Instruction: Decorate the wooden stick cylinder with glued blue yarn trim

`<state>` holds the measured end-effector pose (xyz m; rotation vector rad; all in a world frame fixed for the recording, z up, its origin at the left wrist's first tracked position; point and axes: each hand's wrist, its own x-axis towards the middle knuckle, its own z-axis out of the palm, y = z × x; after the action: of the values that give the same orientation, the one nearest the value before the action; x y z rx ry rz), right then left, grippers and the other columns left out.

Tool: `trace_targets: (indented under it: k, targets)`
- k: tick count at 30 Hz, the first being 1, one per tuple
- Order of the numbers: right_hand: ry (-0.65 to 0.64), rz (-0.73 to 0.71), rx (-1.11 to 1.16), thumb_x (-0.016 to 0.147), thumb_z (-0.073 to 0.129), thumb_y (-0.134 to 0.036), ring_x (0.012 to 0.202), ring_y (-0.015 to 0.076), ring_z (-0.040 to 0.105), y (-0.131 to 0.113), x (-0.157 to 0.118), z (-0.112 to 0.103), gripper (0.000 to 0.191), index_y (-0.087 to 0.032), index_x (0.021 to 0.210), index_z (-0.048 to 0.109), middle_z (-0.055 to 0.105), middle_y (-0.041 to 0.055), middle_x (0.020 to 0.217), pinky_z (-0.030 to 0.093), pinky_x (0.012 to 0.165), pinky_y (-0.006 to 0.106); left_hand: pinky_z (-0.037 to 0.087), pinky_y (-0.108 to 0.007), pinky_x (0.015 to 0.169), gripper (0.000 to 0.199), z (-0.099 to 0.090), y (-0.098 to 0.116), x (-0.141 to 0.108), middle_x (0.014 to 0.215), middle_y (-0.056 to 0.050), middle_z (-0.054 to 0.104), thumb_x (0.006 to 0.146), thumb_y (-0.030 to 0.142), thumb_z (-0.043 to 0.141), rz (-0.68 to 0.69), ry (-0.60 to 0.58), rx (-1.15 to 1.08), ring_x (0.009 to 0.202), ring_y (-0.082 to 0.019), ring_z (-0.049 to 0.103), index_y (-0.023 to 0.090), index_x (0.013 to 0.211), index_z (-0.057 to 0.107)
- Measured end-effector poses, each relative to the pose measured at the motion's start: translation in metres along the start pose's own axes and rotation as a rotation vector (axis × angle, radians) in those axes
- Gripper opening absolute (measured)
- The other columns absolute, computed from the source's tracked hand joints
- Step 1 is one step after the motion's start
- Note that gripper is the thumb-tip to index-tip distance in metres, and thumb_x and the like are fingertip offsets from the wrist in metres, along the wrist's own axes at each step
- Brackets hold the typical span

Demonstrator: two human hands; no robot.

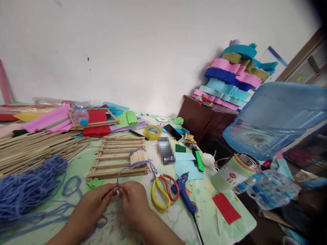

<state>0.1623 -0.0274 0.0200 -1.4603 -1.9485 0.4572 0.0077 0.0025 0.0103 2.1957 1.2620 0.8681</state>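
My left hand [102, 199] and my right hand [135, 198] meet above the near part of the table, fingertips pinched together on a blue-purple cord [118, 175]. From my fingers the cord runs up to a small panel of short wooden sticks [138, 156], which has cord along its upper and lower edges. That panel rests on a ladder-like frame of wooden sticks [112, 158]. Scissors [168, 189] with one red and one yellow handle lie right of my right hand, blades toward the panel. Loose cord passes under my left wrist.
A heap of blue cord [28, 187] and many long sticks [38, 146] lie at left. A blue glue gun [186, 195], clear tape roll [152, 132], phone [173, 132] and green bottle [232, 173] are at right. Colored paper [97, 119] lies along the wall.
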Motion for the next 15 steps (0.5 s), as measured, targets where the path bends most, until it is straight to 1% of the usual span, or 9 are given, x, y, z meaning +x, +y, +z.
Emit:
trace_targets:
  k: [2,4,7,9,11,13,15]
  targets:
    - [0.004,-0.019,-0.083,0.082,0.049,-0.016,0.068,0.015,0.057,0.0,-0.001,-0.002,0.017,-0.02,0.078,0.065,0.068,0.0025,0.075,0.033,0.06,0.024,0.051,-0.026,0.069,0.025,0.001,0.002,-0.003,0.082,-0.001,0.073,0.081,0.04,0.047,0.013,0.043,0.053,0.076,-0.02,0.067,0.026,0.08,0.067]
    - [0.037,-0.01,-0.164,0.083,0.051,-0.02,0.068,0.0151,0.055,-0.001,-0.001,-0.003,0.017,-0.019,0.073,0.064,0.066,0.0028,0.072,0.032,0.06,0.025,0.051,-0.027,0.068,0.025,0.0,0.005,-0.005,0.08,-0.001,0.073,0.08,0.041,0.047,-0.008,0.065,0.056,0.074,-0.02,0.067,0.025,0.081,0.067]
    - [0.132,-0.025,-0.266,0.082,0.052,-0.024,0.07,0.0158,0.052,-0.003,-0.003,-0.005,0.021,-0.018,0.064,0.06,0.06,0.003,0.067,0.031,0.061,0.027,0.05,-0.026,0.06,0.027,-0.002,0.009,-0.005,0.072,0.0,0.071,0.08,0.045,0.049,-0.129,0.058,-0.037,0.064,-0.019,0.065,0.024,0.08,0.065]
    - [0.189,-0.088,-0.31,0.082,0.052,-0.025,0.07,0.0159,0.049,-0.005,-0.005,-0.005,0.022,-0.018,0.063,0.058,0.057,0.0031,0.066,0.03,0.063,0.028,0.049,-0.025,0.056,0.028,-0.002,0.011,-0.002,0.067,0.0,0.069,0.077,0.047,0.052,-0.258,0.058,-0.176,0.058,-0.018,0.063,0.022,0.077,0.065]
    - [0.217,-0.171,-0.345,0.081,0.051,-0.025,0.068,0.0158,0.046,-0.008,-0.007,-0.002,0.02,-0.018,0.063,0.057,0.055,0.0028,0.065,0.029,0.061,0.029,0.048,-0.025,0.054,0.03,-0.001,0.012,0.001,0.063,0.0,0.067,0.07,0.05,0.058,-0.391,0.093,-0.375,0.057,-0.018,0.062,0.02,0.073,0.064]
    - [0.224,-0.255,-0.361,0.079,0.052,-0.023,0.066,0.0157,0.045,-0.01,-0.008,0.004,0.017,-0.018,0.064,0.056,0.054,0.0023,0.063,0.028,0.059,0.029,0.047,-0.024,0.053,0.032,0.002,0.014,0.003,0.059,0.001,0.065,0.061,0.05,0.067,-0.499,0.135,-0.583,0.055,-0.017,0.059,0.019,0.069,0.063]
    - [0.214,-0.319,-0.354,0.078,0.053,-0.02,0.065,0.0155,0.045,-0.011,-0.008,0.01,0.014,-0.018,0.065,0.056,0.055,0.0022,0.064,0.028,0.059,0.029,0.044,-0.021,0.048,0.034,0.005,0.017,0.004,0.054,0.003,0.06,0.053,0.045,0.074,-0.575,0.159,-0.74,0.049,-0.013,0.054,0.017,0.067,0.063]
